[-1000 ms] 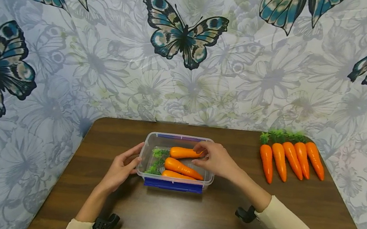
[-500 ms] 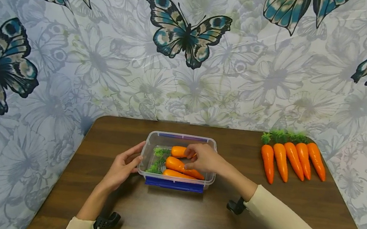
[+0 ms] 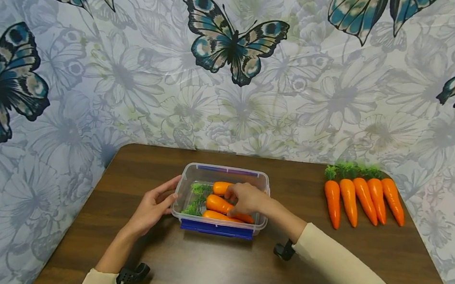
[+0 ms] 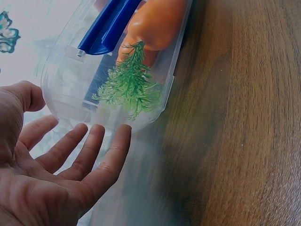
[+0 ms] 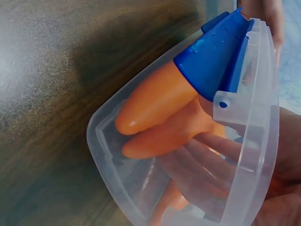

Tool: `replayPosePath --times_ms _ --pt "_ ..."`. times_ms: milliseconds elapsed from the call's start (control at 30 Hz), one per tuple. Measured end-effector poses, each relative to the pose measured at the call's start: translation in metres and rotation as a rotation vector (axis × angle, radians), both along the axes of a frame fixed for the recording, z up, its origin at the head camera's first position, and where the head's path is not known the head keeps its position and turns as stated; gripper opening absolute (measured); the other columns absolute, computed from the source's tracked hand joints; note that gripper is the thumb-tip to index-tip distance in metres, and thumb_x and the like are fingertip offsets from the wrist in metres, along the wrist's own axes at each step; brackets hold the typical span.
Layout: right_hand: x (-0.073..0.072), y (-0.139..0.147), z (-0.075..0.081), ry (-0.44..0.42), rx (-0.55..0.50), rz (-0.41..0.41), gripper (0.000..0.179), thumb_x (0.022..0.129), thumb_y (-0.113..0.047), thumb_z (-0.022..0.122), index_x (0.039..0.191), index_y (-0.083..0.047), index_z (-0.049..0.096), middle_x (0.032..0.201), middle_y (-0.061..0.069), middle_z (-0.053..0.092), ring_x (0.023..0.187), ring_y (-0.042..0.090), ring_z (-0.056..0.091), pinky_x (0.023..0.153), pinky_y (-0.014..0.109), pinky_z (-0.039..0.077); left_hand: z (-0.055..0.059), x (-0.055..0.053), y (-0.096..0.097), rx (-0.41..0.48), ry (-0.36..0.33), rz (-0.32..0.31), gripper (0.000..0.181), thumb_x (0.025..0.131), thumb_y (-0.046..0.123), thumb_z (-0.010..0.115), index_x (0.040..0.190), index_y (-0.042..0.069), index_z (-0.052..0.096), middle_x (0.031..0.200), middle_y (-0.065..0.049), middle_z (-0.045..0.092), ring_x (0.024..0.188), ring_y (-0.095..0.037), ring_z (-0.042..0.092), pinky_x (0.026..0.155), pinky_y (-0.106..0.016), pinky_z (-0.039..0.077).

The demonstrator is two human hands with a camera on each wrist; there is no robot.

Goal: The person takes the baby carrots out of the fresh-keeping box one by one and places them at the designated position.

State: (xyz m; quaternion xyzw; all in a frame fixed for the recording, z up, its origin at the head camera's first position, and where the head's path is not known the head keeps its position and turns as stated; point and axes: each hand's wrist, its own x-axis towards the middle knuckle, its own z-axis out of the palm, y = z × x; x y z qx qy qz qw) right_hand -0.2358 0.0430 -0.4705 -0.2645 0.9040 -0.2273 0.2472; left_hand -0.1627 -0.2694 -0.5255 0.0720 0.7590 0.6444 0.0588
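Note:
A clear plastic box (image 3: pixel 261 222) with blue clips stands on the table with three carrots in it, their green leaves (image 3: pixel 196 198) toward its left end. My left hand (image 3: pixel 150 209) rests at that end; the left wrist view shows its fingers spread, fingertips close to the wall. My right hand (image 3: pixel 247 198) reaches in over the right side. Its thumb is at the middle carrot (image 3: pixel 218 203) and its fingers overlap the back carrot (image 3: pixel 221 188). The front carrot (image 3: pixel 217 216) lies along the front wall. Through the plastic in the right wrist view, extended fingers (image 5: pixel 202 174) lie against the carrots.
Several carrots (image 3: pixel 362 200) lie side by side at the table's back right corner, leaves toward the wall. The brown wooden table (image 3: pixel 200 274) meets a cloth (image 3: pixel 132 75) with butterflies behind it. A blue clip (image 3: pixel 216 229) hangs on the box's front.
My right hand has slid left and lower inside the box, from the back carrot's tip to between the back and middle carrots. The left hand and the box have stayed put.

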Motion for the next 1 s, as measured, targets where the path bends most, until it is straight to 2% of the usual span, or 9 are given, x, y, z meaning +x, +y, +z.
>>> replayPosePath --times_ms 200,333,433,633,867,1000 --pt "0.0 -0.0008 -0.0024 0.006 0.005 0.005 0.04 0.089 -0.019 0.09 0.125 -0.013 0.073 0.116 0.006 0.077 0.106 0.021 0.07 0.098 0.045 0.059 -0.0013 -0.0004 0.0011 -0.003 0.0 -0.001 0.056 0.113 0.021 0.059 0.167 0.02 0.043 0.164 -0.023 0.049 0.136 -0.041 0.062 0.091 -0.037 0.066" --pt "-0.0001 -0.0005 -0.0032 0.01 0.004 0.005 0.038 0.089 -0.018 0.089 0.123 -0.014 0.074 0.112 0.003 0.079 0.105 0.021 0.072 0.104 0.06 0.054 -0.0029 -0.0002 0.0013 0.006 0.001 -0.012 0.057 0.113 0.021 0.058 0.167 0.02 0.042 0.165 -0.022 0.048 0.135 -0.042 0.062 0.09 -0.036 0.065" --pt "-0.0008 -0.0006 -0.0038 0.013 0.002 0.007 0.037 0.088 -0.018 0.089 0.122 -0.014 0.075 0.11 0.001 0.08 0.105 0.022 0.072 0.105 0.067 0.052 -0.0037 -0.0002 0.0013 0.007 0.003 -0.017 0.057 0.113 0.021 0.058 0.168 0.022 0.041 0.166 -0.021 0.048 0.135 -0.042 0.062 0.09 -0.035 0.065" --pt "-0.0017 -0.0002 -0.0048 0.036 0.011 0.028 0.036 0.088 -0.019 0.089 0.121 -0.016 0.075 0.108 0.0 0.08 0.102 0.021 0.072 0.098 0.059 0.057 -0.0037 -0.0006 0.0015 0.005 0.005 -0.017 0.056 0.113 0.021 0.058 0.168 0.023 0.041 0.165 -0.022 0.049 0.135 -0.043 0.063 0.09 -0.034 0.065" --pt "-0.0035 0.0014 -0.0029 0.043 -0.03 0.037 0.039 0.086 -0.018 0.087 0.122 -0.015 0.073 0.106 0.0 0.078 0.092 0.016 0.07 0.083 0.036 0.059 -0.0029 -0.0004 0.0009 -0.011 0.004 -0.009 0.057 0.114 0.021 0.057 0.168 0.022 0.041 0.167 -0.02 0.047 0.138 -0.043 0.06 0.091 -0.036 0.065" --pt "-0.0038 0.0026 0.0003 0.061 -0.061 0.011 0.042 0.083 -0.019 0.088 0.122 -0.016 0.072 0.105 -0.001 0.077 0.09 0.013 0.068 0.08 0.032 0.057 -0.0029 -0.0005 -0.0003 -0.013 0.002 -0.005 0.057 0.114 0.022 0.057 0.168 0.023 0.041 0.167 -0.019 0.047 0.141 -0.044 0.057 0.092 -0.037 0.065"
